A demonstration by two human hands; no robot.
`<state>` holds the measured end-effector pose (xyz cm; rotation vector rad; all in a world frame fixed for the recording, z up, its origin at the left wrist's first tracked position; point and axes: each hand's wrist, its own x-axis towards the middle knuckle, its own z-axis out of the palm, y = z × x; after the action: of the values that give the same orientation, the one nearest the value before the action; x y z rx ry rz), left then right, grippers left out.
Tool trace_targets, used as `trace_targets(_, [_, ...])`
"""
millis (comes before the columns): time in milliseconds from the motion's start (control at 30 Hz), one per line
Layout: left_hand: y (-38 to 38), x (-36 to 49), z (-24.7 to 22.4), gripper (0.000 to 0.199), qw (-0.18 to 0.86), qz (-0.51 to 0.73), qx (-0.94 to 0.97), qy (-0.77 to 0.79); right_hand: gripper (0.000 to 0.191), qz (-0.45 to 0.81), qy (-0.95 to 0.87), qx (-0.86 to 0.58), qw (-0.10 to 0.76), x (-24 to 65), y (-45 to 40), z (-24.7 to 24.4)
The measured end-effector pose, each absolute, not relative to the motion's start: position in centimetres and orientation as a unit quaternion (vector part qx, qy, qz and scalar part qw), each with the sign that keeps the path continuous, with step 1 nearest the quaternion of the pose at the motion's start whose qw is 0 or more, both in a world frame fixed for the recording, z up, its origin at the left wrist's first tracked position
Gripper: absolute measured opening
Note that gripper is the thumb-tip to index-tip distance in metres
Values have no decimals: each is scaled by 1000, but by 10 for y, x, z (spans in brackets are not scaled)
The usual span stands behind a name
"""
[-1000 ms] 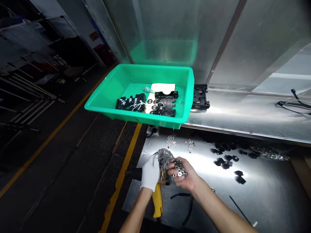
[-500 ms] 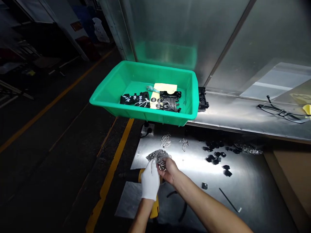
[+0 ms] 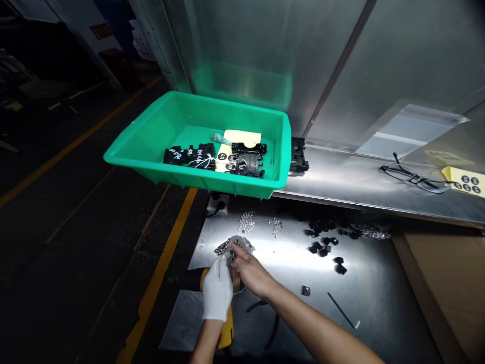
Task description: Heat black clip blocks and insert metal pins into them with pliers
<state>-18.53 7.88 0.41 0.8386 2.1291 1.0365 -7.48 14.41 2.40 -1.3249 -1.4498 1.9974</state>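
Note:
My left hand (image 3: 217, 288), in a white glove, pinches the edge of a clear plastic bag (image 3: 238, 284). My bare right hand (image 3: 250, 270) is beside it, thumb and fingers at the bag's open mouth; the tips are partly hidden among the plastic. Small shiny screws (image 3: 235, 250) show by the right fingers, and more lie loose on the metal table just behind. Whether those by the fingers are inside the bag is hard to tell. Under my hands lies a yellow and black power tool (image 3: 226, 328), partly covered by the left hand.
A green bin (image 3: 212, 174) with black parts stands on the ledge behind. Small metal pieces (image 3: 247, 222), black blocks (image 3: 322, 247), a hex key (image 3: 343, 309) and a filled bag (image 3: 369, 231) lie on the table (image 3: 288, 283). Glasses (image 3: 415, 178) rest on the ledge; a cardboard box (image 3: 435, 283) is right.
The screws that lay in my right palm no longer show there. That hand has turned over, its fingers reaching to the bag's mouth, and the bag now hangs lower between my hands. The view has shifted right.

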Motion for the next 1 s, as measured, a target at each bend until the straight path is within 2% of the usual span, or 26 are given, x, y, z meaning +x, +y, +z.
trace_targets(133, [79, -189, 9, 46, 284, 392, 301, 822, 30, 544, -638, -516, 176, -12, 183, 14])
trace_targets(233, [78, -189, 14, 45, 274, 392, 296, 827, 47, 384, -715, -566, 143, 26, 228, -17])
trace_targets(333, [76, -183, 17, 43, 266, 387, 293, 833, 58, 290, -790, -534, 82, 40, 259, -53])
trace_targets(467, [71, -175, 19, 41, 262, 369, 291, 843, 49, 225, -853, -471, 9, 39, 271, -83])
trace_targets(600, [65, -171, 22, 42, 262, 354, 291, 849, 35, 204, -882, -423, -46, 38, 276, -94])
trace_targets(733, [62, -170, 22, 42, 269, 344, 293, 851, 33, 223, -884, -405, -69, 38, 284, -104])
trace_targets(1000, [67, -169, 20, 42, 264, 337, 301, 852, 32, 383, -803, -456, -31, 38, 284, -108])
